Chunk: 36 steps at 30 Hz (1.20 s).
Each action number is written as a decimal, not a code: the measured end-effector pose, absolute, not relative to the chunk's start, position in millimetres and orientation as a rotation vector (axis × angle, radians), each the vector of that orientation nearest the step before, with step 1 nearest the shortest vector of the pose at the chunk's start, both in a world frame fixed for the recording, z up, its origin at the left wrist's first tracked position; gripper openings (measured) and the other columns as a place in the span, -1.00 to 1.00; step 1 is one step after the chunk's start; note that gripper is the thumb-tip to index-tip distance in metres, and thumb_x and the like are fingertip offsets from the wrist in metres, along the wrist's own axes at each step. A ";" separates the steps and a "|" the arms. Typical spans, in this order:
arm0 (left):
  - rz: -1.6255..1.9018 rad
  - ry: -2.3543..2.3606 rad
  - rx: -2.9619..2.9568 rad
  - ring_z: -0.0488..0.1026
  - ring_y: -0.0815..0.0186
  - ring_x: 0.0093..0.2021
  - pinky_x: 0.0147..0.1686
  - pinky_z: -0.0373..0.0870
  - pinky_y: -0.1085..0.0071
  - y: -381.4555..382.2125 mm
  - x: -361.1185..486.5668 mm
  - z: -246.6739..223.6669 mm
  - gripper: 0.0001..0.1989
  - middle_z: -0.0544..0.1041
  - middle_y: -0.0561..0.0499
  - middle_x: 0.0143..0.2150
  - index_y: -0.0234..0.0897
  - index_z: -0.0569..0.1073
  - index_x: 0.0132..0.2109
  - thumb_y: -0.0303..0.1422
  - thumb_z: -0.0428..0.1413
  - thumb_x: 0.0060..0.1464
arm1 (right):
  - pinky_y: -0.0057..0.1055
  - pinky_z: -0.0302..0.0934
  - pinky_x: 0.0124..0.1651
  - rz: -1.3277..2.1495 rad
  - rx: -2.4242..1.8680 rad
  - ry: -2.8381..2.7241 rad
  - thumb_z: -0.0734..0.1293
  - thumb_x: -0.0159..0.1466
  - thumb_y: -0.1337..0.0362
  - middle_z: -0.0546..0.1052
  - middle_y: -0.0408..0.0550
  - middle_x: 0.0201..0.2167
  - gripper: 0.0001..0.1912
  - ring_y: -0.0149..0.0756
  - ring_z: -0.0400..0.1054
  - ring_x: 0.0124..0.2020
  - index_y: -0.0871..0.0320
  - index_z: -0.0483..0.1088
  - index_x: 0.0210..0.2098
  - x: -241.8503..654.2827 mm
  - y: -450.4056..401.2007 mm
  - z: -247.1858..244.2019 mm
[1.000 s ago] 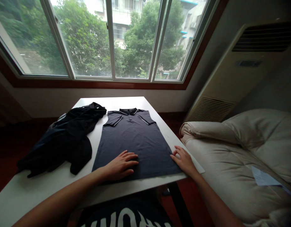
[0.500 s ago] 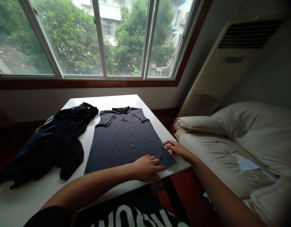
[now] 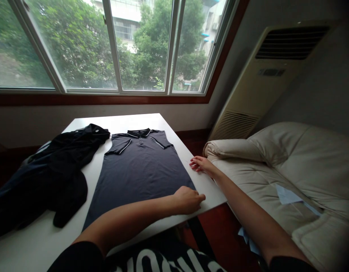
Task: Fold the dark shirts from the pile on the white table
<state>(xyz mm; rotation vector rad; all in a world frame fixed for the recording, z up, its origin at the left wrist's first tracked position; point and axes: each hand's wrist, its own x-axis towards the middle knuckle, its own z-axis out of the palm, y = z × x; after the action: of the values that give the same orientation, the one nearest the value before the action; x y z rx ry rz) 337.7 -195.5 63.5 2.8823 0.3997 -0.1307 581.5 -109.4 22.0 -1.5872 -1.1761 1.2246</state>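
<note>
A dark grey polo shirt (image 3: 137, 170) lies spread on the white table (image 3: 117, 120), collar toward the window, short sleeves folded inward over its front. My left hand (image 3: 189, 200) is closed at the shirt's lower right corner, its fingers curled down around the hem; the cloth under it is mostly hidden. Just off the shirt's right edge, my right hand (image 3: 202, 166) hovers by the table edge with fingers loosely stretched and nothing in them.
A heap of black clothing (image 3: 55, 170) covers the table's left side. To the right stands a beige padded sofa (image 3: 248, 166) with pale blue papers (image 3: 287, 194) on it. Behind it is a tall air conditioner (image 3: 256, 83); a window (image 3: 143, 49) spans the far wall.
My left hand has slid right and its fingers have closed at the shirt's corner. My right hand has moved off the shirt's edge, slightly away from me. The view has shifted a little right.
</note>
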 end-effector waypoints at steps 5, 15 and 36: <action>-0.063 0.592 2.782 0.65 0.07 -0.19 -0.33 0.47 0.30 -191.4 322.2 78.7 -0.62 0.66 -0.11 -0.13 -0.17 0.36 0.23 -0.33 -0.02 0.31 | -0.54 0.39 -0.40 1.157 -1.610 -1.070 0.30 0.40 0.23 0.64 0.10 -0.14 -0.88 -0.37 0.54 -0.37 0.16 0.42 -0.19 557.9 -39.9 17.2; 0.165 0.769 2.686 0.66 0.16 -0.24 -0.25 0.46 0.39 -186.5 208.6 92.2 -0.46 0.69 0.04 -0.22 0.04 0.37 0.33 -0.38 0.08 0.22 | -0.38 0.35 -0.08 0.661 -1.921 -1.322 0.40 0.22 0.23 0.61 0.04 -0.18 -0.89 -0.12 0.50 -0.05 0.12 0.46 -0.28 493.4 86.3 23.8; 0.322 0.680 2.730 0.57 0.24 -0.26 -0.19 0.33 0.32 -183.0 146.8 80.9 -0.61 0.62 0.06 -0.25 -0.14 0.37 0.21 -0.33 0.08 0.25 | -0.44 0.33 -0.35 0.665 -1.875 -1.628 0.50 0.12 0.30 0.59 -0.04 -0.35 -0.61 -0.27 0.44 -0.39 0.17 0.50 -0.04 394.2 194.4 83.2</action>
<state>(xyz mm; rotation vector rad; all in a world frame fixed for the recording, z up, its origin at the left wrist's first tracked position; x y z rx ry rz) 146.8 -183.0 80.9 2.7299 0.6799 0.3218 394.2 194.4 83.2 -1.8748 -1.6279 0.6650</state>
